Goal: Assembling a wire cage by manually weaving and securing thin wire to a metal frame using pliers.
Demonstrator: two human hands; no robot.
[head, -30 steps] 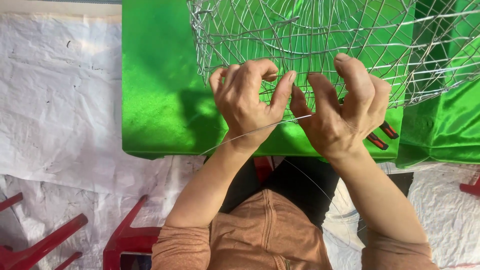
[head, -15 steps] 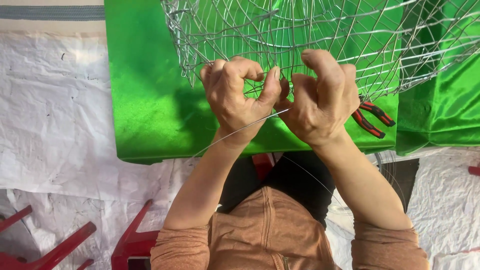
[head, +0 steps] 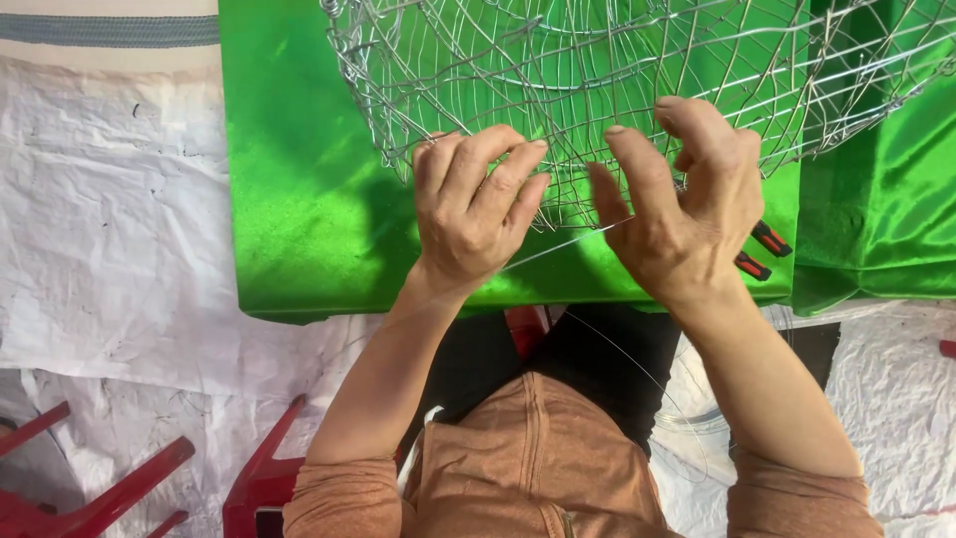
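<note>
A round basket of silver wire mesh lies on a table under shiny green cloth. My left hand curls its fingers over the basket's near rim and grips the mesh. My right hand hovers just right of it with fingers spread and bent, touching the rim. A thin loose wire runs from under the left hand toward the right palm; I cannot tell which hand pinches it. More thin wire loops down over my lap.
Pliers with red and black handles lie on the green cloth, partly behind my right wrist. White crumpled sheeting covers the floor. Red plastic stools stand at lower left. A second green-covered surface adjoins at right.
My right hand has opened from a closed fist to spread fingers. My left hand has uncurled somewhat while still on the rim. The view has shifted, so the table sits further right.
</note>
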